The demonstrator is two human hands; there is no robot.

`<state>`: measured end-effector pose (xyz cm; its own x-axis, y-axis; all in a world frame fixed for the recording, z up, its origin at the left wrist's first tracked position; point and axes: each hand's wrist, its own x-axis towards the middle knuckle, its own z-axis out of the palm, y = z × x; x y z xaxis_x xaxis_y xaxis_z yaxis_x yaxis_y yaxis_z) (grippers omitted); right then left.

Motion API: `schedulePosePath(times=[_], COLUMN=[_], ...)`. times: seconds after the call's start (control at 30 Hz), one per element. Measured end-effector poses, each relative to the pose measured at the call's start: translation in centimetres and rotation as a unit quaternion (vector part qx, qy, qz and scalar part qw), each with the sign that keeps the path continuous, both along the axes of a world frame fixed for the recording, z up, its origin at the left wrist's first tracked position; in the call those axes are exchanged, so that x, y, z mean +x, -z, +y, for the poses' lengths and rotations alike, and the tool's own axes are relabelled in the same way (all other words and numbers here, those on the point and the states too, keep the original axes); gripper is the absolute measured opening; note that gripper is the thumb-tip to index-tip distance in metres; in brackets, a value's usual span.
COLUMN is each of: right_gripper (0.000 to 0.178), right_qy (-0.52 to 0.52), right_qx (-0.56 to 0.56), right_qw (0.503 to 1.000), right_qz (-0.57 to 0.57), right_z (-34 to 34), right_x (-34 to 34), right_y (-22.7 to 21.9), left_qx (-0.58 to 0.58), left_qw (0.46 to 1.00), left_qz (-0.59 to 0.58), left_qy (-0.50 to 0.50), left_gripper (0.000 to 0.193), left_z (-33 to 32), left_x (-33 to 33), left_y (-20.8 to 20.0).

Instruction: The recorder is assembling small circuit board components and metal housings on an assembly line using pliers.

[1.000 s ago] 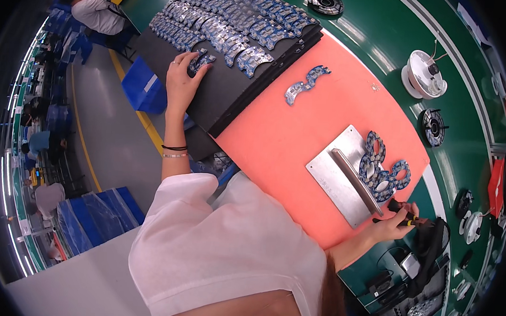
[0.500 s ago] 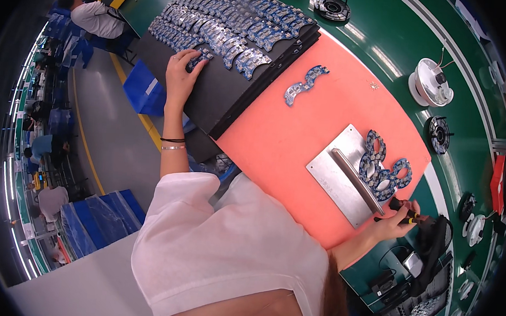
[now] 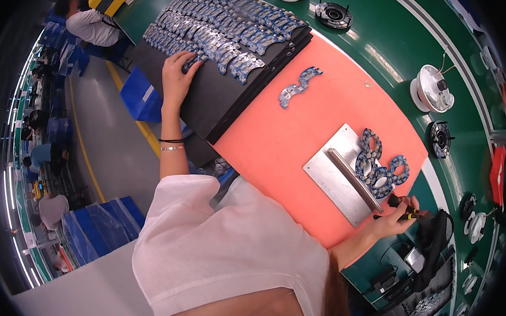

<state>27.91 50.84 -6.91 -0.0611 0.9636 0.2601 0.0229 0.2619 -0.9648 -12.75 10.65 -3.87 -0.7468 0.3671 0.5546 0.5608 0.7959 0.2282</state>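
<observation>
My left hand (image 3: 178,75) is at the near edge of the rows of curved blue circuit boards (image 3: 216,43), its fingers closed on one small circuit board (image 3: 194,62). These rows lie on a stack of black trays (image 3: 210,106). At the right, my right hand (image 3: 399,219) is wrapped round a hand tool with black and yellow handles (image 3: 412,214); its working end is hard to make out. Just beyond that hand, a joined panel of ring-shaped circuit boards (image 3: 364,162) rests against a metal plate with a raised bar (image 3: 343,192). A separate wavy circuit board (image 3: 292,91) lies on the orange mat.
The orange mat (image 3: 265,153) covers the bench beside the trays. Beyond it, a green conveyor (image 3: 380,61) carries white round housings (image 3: 434,91) and black ring-shaped parts (image 3: 440,139). A black mesh item (image 3: 433,238) hangs near my right hand. A blue bin (image 3: 141,96) stands at the left.
The whole view has shifted slightly. My left hand stays at the tray's board rows, and my right hand keeps its hold on the tool near the plate.
</observation>
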Motion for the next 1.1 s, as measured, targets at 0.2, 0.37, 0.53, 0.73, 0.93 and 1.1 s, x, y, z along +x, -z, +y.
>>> schedulePosePath(times=[0.2, 0.37, 0.53, 0.73, 0.93, 1.1], right_gripper=[0.023, 0.035, 0.041, 0.043, 0.041, 0.043], right_qy=[-0.055, -0.081, -0.01, -0.015, -0.123, -0.162], right_qx=[0.008, 0.24, 0.425, 0.567, 0.602, 0.619], right_qw=[0.998, 0.918, 0.771, 0.574, 0.515, 0.479], right_qz=[-0.021, -0.306, -0.474, -0.591, -0.598, -0.601], right_z=[1.1, 6.4, 17.5, 31.6, 35.6, 36.3], right_x=[2.4, 4.6, 2.7, -4.0, -8.3, -10.5], right_y=[-1.7, -9.1, -14.0, -14.0, -11.8, -11.5], left_qx=[0.0, 0.183, 0.133, -0.011, -0.007, 0.075], left_qw=[1.0, 0.953, 0.826, 0.835, 0.803, 0.787], left_qz=[-0.017, -0.058, -0.055, -0.039, -0.09, -0.132], left_qy=[0.002, 0.234, 0.545, 0.548, 0.59, 0.598], left_gripper=[0.034, 0.029, 0.025, 0.031, 0.014, 0.008], left_z=[0.9, 13.9, 32.0, 53.0, 60.3, 62.9], left_x=[1.8, 9.0, 13.3, 8.8, 9.2, 7.6], left_y=[-3.4, -14.5, -18.0, -6.1, -0.2, 1.4])
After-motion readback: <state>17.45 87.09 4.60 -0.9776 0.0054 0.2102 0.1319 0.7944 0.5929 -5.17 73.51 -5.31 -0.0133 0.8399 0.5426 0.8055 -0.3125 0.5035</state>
